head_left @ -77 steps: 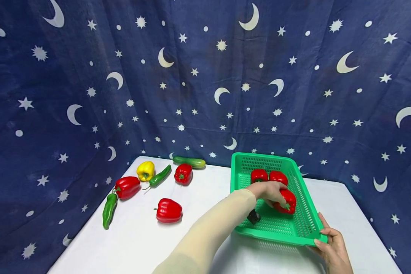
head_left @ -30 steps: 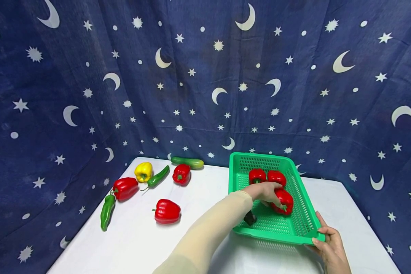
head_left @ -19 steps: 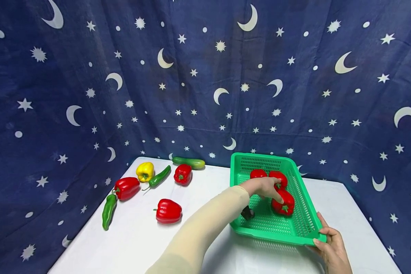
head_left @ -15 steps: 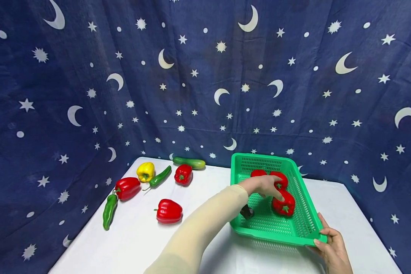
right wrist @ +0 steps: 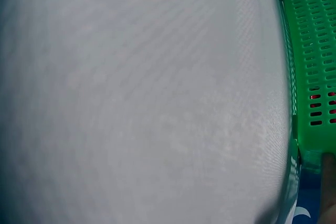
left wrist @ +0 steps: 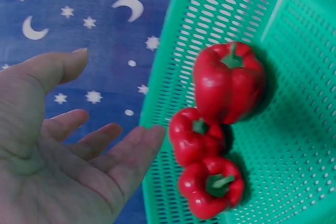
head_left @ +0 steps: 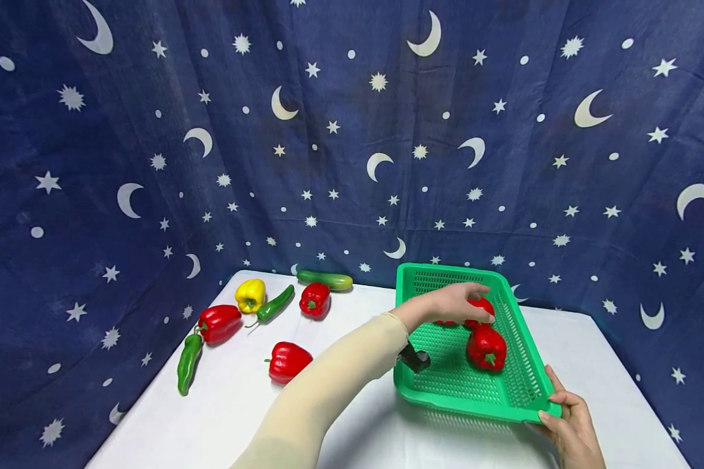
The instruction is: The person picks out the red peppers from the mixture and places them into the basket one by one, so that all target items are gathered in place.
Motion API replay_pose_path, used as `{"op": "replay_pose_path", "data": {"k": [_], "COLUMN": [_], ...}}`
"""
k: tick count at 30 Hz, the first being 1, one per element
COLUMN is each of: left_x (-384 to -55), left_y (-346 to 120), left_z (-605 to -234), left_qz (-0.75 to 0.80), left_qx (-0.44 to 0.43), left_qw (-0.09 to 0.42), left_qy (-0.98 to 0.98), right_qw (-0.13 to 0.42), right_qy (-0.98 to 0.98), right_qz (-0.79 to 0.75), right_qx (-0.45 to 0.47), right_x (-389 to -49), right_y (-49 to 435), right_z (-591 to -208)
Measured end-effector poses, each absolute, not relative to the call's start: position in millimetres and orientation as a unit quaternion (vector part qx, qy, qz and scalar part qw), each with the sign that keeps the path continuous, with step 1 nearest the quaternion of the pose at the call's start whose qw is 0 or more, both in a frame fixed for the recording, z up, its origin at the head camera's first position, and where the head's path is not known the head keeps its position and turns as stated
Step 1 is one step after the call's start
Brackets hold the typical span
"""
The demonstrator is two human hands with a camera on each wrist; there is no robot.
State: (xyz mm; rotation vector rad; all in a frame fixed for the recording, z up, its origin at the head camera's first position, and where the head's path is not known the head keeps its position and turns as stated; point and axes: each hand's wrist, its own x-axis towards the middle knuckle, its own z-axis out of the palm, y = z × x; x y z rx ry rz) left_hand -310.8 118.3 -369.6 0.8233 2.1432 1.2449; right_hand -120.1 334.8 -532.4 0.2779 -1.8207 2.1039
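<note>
My left hand [head_left: 454, 303] hovers over the green plastic basket [head_left: 463, 405], its fingers relaxed and holding nothing. Below it, a red bell pepper [head_left: 486, 348] lies in the basket on its own bottom. Two more red bell peppers are in the basket, partly covered by the hand in the head view; the left wrist view shows all three in a row, the nearest bell pepper [left wrist: 228, 82] beside the perforated wall. At the basket's near right corner my right hand [head_left: 570, 426] grips the rim between thumb and fingers. The right wrist view shows mostly blurred white cloth.
On the white table [head_left: 223, 423], to the left, lie a red bell pepper [head_left: 289, 362], another red pepper [head_left: 220, 324], a third [head_left: 315, 300], a yellow bell pepper [head_left: 250, 296], green chili peppers [head_left: 189, 363] and a cucumber [head_left: 325, 280]. A starry curtain [head_left: 340, 130] stands behind.
My left hand has let go of the nearest red bell pepper in the basket and lifted up and back to the left. The right hand keeps its hold on the rim.
</note>
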Motion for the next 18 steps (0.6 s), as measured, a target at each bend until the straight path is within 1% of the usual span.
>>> {"op": "replay_pose_path", "data": {"k": [5, 8, 14, 18], "left_x": [-308.2, -306.8, -304.4, -302.2], "left_y": [103.7, 93.1, 69.7, 51.8], "left_z": [-359.2, -355.1, -351.3, -349.7], "left_qz": [0.448, 0.442, 0.451, 0.465], "left_qx": [0.346, 0.363, 0.387, 0.390], "left_qw": [0.210, 0.189, 0.165, 0.162], "left_qy": [0.797, 0.798, 0.787, 0.778], "right_qw": [0.170, 0.169, 0.161, 0.157], "right_qy": [-0.647, -0.647, -0.657, -0.661], "right_qz": [0.738, 0.739, 0.734, 0.732], "right_qx": [0.088, 0.082, 0.057, 0.052], "right_x": [-119.2, -119.0, -118.5, -118.5], "right_y": [334.3, 334.0, 333.3, 333.7], "right_z": [-530.8, -530.2, -529.6, -528.9]}}
